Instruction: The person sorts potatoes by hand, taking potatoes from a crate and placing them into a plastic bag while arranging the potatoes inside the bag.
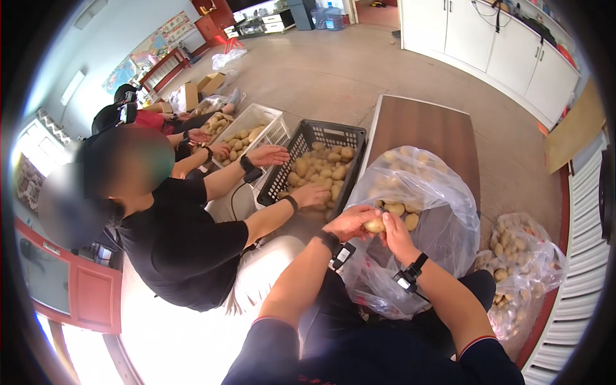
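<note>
A pale potato is held between my two hands, above the near part of a clear plastic bag. My left hand is closed around the potato from the left. From the right, the fingers of my right hand press on the same potato. Both wrists carry dark bands with small devices. Several potatoes lie in the open bag just beyond my hands. The bag rests partly on a brown board.
To my left a co-worker in black reaches over a black crate of potatoes. Farther left stands a white crate of potatoes, with other people beside it. Another clear bag with potatoes lies on the floor at the right.
</note>
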A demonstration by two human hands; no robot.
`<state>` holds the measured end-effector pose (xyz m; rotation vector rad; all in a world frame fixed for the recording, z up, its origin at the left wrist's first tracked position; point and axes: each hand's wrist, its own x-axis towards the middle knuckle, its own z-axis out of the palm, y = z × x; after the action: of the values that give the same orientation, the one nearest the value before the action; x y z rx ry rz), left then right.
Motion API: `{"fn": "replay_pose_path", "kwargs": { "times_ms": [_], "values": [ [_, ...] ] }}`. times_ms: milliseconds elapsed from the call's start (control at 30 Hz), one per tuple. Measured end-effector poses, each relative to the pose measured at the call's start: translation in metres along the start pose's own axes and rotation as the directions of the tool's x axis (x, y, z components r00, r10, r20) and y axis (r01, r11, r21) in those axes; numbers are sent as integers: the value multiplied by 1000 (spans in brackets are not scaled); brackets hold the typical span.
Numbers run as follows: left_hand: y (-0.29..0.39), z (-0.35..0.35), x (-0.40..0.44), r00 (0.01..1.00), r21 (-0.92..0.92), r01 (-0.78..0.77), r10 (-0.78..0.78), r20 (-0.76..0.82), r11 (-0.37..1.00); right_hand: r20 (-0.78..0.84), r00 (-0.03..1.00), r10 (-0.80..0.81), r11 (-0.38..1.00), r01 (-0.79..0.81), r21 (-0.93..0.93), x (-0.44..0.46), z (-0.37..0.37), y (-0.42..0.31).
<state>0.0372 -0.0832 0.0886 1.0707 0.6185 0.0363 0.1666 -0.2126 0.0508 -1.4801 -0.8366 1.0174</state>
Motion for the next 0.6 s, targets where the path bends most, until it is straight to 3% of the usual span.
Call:
{"fn": "replay_pose_path", "kwargs": {
  "times_ms": [167, 233, 267, 333, 400, 433, 600],
  "values": [
    [1, -10, -2, 995, -82, -76, 70, -74, 994, -71, 996, -53, 999, 52, -17, -4, -8, 15],
    [0, -16, -2, 979, -160, -171, 148, -142, 972, -94, 950, -299, 879, 236, -413, -7, -14, 32],
    [-4, -21, 3, 959, -169, -233, 198, -202, 958, -115, 953, -280, 881, 207, -425, -12, -21, 39],
    [-11, -43, 7, 952, -229, -244, 188, -243, 942, -30, 957, -289, 758, 210, -618, -25, -30, 45],
    [-17, -56, 9, 909, -216, -354, 281, -308, 910, -61, 932, -358, 647, 201, -735, -36, -36, 66],
    [-14, -55, 6, 907, -297, -344, 234, -349, 891, -38, 938, -346, 630, 202, -750, -42, -42, 66],
    [-52, -131, 26, 850, -348, -360, 150, -506, 865, -41, 946, -322, 536, 146, -832, -60, -51, 68]
  ]
}}
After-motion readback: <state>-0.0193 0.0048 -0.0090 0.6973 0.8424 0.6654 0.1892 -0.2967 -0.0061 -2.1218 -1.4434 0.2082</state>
